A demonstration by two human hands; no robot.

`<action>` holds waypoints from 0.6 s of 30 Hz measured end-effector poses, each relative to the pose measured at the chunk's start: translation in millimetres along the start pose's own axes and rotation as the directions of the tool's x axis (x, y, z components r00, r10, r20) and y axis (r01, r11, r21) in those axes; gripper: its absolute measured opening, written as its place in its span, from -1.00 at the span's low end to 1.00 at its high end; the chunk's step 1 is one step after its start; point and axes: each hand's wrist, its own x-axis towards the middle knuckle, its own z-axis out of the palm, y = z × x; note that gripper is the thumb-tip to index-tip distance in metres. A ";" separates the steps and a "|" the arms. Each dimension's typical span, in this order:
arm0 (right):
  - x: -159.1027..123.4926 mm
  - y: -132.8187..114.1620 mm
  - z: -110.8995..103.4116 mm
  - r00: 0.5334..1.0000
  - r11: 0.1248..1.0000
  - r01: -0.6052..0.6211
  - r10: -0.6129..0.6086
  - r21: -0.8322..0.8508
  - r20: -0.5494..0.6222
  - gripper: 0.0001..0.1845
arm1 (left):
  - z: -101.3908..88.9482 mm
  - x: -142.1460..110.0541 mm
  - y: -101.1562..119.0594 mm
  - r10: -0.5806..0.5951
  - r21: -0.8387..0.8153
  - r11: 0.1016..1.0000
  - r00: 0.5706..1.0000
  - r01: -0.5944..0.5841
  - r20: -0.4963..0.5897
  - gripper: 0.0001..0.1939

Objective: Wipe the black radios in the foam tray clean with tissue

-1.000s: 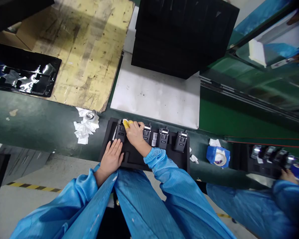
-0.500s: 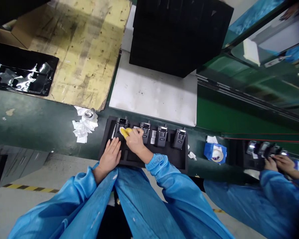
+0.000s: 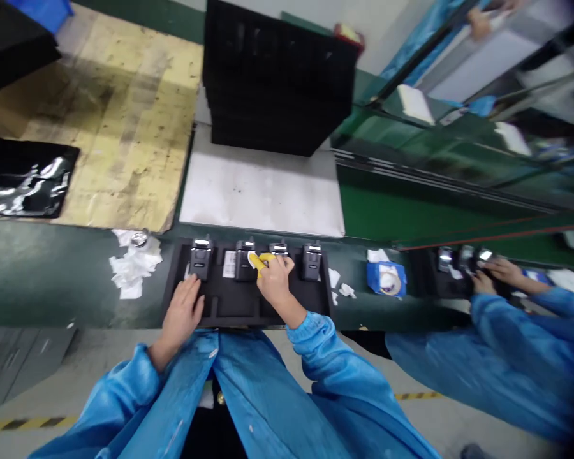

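A black foam tray point(image 3: 234, 308) lies before me, with several small black handheld devices in a row; each has a stubby top knob and looks like a two-way radio. My left hand point(image 3: 182, 309) rests flat, fingers stretched, on the tray's left side just below the leftmost device point(image 3: 201, 260). Yellow finger covers are on my right hand point(image 3: 275, 278). Its fingers are pinched around a small white wipe point(image 3: 252, 259), which touches the upper part of the second device point(image 3: 243, 266). That hand partly hides the third device point(image 3: 278, 249). The rightmost device point(image 3: 312, 261) stands untouched.
Crumpled white wipes point(image 3: 134, 268) and a small metal-topped container point(image 3: 139, 238) are at left. A stack of black trays point(image 3: 277, 83) stands on a white board point(image 3: 263, 191). A blue box point(image 3: 386, 279) sits right, near a co-worker's hands point(image 3: 497, 274).
My right hand has moved with the wipe from the leftmost device to the second one. My left hand stays at the tray's left side. The whole view has shifted.
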 end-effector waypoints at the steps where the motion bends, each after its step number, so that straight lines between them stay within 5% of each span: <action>1: -4.3 16.2 -6.9 0.998 0.998 -0.055 0.054 -0.020 -0.046 -0.79 | -1.5 5.7 0.5 -0.021 -0.006 1.000 0.999 0.020 -0.036 -0.54; 5: -22.1 98.3 -34.7 0.930 0.926 -0.361 0.348 -0.112 -0.123 -0.81 | -1.3 36.2 8.1 -0.147 -0.019 0.989 0.977 0.146 -0.153 -0.35; 8: -37.8 169.7 -50.1 0.789 0.771 -0.614 0.604 -0.172 -0.110 -0.79 | 1.0 56.8 20.7 -0.324 0.039 0.943 0.941 0.329 -0.097 -0.18; 11: -53.4 228.7 -49.4 0.686 0.661 -0.723 0.721 -0.200 -0.096 -0.75 | 1.8 67.8 33.7 -0.469 0.126 0.871 0.880 0.474 -0.070 -0.09; 14: -64.2 263.7 -31.1 0.632 0.617 -0.760 0.775 -0.204 -0.015 -0.78 | 4.4 71.1 39.6 -0.517 0.173 0.832 0.849 0.528 -0.105 -0.05; 18: -68.6 280.9 -3.8 0.601 0.610 -0.770 0.792 -0.189 0.107 -0.79 | 9.2 70.6 35.5 -0.533 0.120 0.820 0.824 0.559 -0.193 -0.04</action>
